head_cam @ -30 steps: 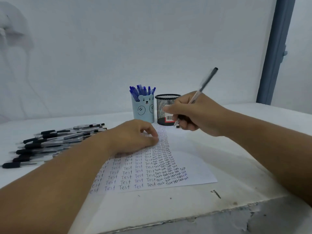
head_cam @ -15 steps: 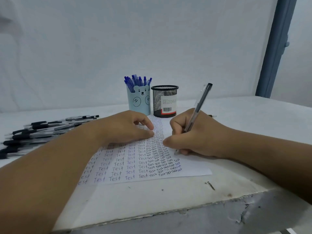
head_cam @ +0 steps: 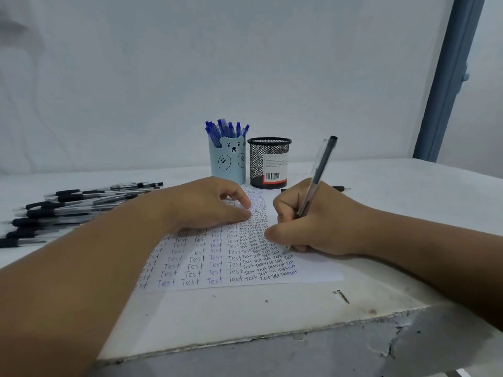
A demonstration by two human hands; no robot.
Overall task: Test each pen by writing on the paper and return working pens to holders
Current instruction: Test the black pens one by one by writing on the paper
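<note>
White bench (head_cam: pixel 245 317) carries the paper (head_cam: pixel 206 257) near its front edge. Left hand (head_cam: pixel 206 205) presses it flat, fingers relaxed; right hand (head_cam: pixel 321 224) pinches a pen (head_cam: pixel 317 175), tip on paper.

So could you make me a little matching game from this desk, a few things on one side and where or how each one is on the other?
Things:
1. bear holder
2. mesh holder
3. black pens
4. paper

States:
A. lying in a pile at the left of the table
B. covered in rows of "Test"
C. full of blue pens
D. bears a barcode label

Pairs: 1-C, 2-D, 3-A, 4-B
</note>
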